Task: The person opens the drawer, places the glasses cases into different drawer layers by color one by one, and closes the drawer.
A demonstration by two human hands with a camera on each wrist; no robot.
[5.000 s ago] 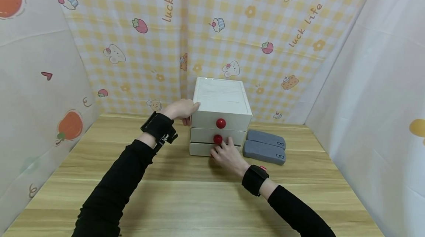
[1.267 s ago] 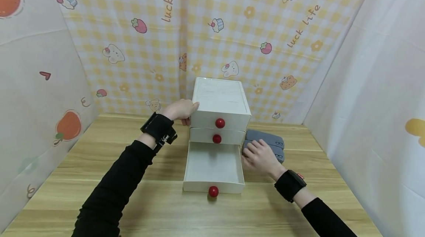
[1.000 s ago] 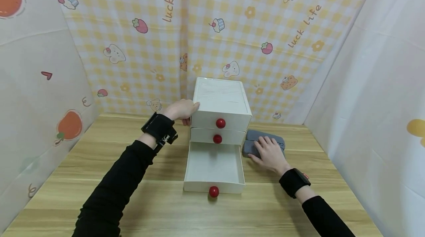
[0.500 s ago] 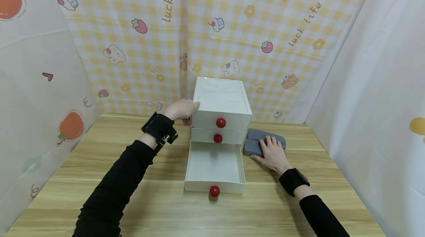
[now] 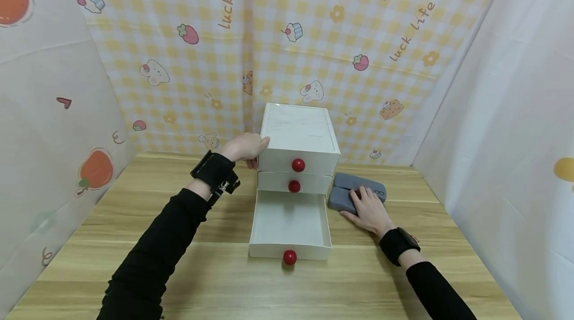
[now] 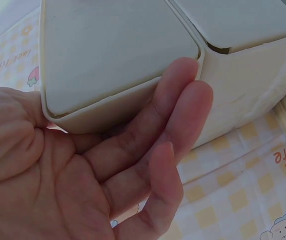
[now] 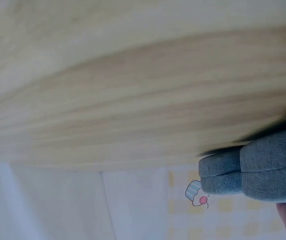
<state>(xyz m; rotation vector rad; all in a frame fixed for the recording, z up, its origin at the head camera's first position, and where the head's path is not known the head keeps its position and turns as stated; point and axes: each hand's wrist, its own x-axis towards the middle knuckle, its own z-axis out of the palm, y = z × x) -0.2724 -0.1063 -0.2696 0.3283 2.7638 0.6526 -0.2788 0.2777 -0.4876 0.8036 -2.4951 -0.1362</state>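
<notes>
A small white drawer cabinet with red knobs stands at the back of the table. Its bottom drawer is pulled out and bare inside. My left hand holds the cabinet's upper left corner, thumb on the top edge; in the left wrist view its fingers lie bent along the side. Right of the cabinet, two grey glasses cases lie side by side, each with a glasses mark. My right hand grips the nearer glasses case, thumb at its near side and fingers over its top.
The upper drawer and the middle drawer are closed. A yellow checked cloth hangs right behind the cabinet, with white cloths at both sides. Wooden table top stretches in front of the drawer.
The bottom drawer has been pulled out toward me. My right hand let go of its knob and moved right onto the nearer glasses case. My left hand stayed on the cabinet.
</notes>
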